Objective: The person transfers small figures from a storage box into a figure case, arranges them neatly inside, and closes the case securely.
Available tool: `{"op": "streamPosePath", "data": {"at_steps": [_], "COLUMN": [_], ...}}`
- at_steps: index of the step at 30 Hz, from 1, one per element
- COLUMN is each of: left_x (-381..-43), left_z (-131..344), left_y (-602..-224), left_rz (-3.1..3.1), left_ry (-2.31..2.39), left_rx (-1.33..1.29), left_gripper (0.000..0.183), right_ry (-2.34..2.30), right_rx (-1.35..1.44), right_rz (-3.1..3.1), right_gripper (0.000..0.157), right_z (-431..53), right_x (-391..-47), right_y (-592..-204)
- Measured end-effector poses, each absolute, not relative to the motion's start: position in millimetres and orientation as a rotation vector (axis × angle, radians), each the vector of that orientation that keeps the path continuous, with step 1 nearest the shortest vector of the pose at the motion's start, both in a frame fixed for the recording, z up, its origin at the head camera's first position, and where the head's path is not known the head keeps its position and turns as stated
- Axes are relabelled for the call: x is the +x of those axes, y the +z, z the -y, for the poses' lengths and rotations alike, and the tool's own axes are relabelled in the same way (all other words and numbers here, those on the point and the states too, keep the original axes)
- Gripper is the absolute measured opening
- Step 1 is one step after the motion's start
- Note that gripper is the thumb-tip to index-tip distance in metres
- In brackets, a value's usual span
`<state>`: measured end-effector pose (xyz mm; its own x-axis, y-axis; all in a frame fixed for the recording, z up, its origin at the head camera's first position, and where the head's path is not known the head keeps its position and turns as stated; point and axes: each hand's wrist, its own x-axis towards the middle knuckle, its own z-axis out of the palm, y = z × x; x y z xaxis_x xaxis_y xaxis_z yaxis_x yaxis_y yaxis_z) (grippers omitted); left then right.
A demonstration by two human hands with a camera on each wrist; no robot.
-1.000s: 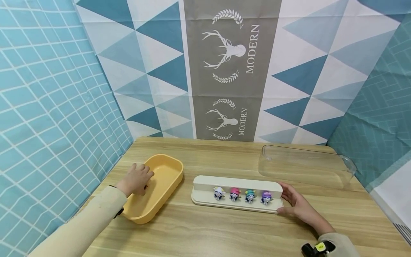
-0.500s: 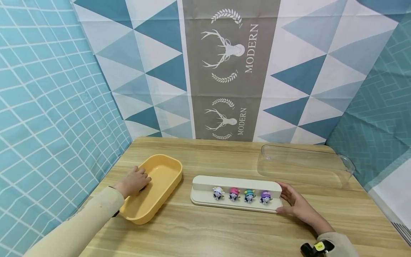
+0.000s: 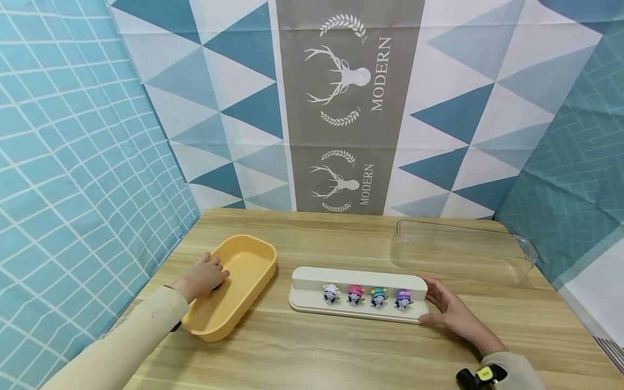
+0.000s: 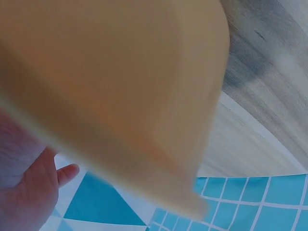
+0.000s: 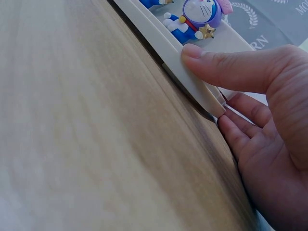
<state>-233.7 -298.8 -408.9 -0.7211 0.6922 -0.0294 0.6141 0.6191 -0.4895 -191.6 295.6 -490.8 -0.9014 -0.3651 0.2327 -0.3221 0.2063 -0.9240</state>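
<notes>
In the head view my left hand [image 3: 203, 275] lies over the left rim of a yellow oblong tray [image 3: 248, 298], fingers reaching inside. Whatever is under those fingers is hidden. The tray's outer wall [image 4: 120, 96] fills most of the left wrist view; a thumb shows beside it. My right hand [image 3: 453, 314] grips the right end of a cream display stand [image 3: 312, 276], thumb on its front edge. Along the stand sit cat figurines in a row, with a white [image 3: 331, 293], a pink [image 3: 355, 295], a green [image 3: 378, 297] and a purple hood [image 3: 403, 299].
A clear plastic cover [image 3: 458, 252] lies on the wooden table [image 3: 331, 357] at the back right, behind the stand. Patterned cloth [image 3: 351, 119] rises along the back edge, and blue tiled cloth [image 3: 88, 162] closes off the left.
My left hand has shifted slightly left and lower into the tray, then stayed nearly still. The right hand, the stand and the figurines hold their places.
</notes>
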Motion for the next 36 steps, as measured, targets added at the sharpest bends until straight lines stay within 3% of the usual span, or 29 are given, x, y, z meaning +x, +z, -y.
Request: {"op": "streamPosePath", "data": {"at_steps": [15,32,36], "left_x": [-230,-238,-239], "left_z": [294,288,283], "left_y": [-411,-379,-372], "left_rz": [2.646,2.828,2.858], "left_ry": [0.739,0.500,0.401], "left_rx": [-1.029,-0.899,-0.897], "left_gripper": [0.024,0.014,0.028], "right_ry": [-1.841,-1.833,-1.838], "right_rx": [-0.720,-0.725,-0.733], "right_rz": [-2.416,-2.422,-2.418], "right_gripper": [0.094,0.094,0.093], "right_z": [-296,-297,-298], "right_x": [-193,-195,-195], "right_y": [-493,-495,-496]}}
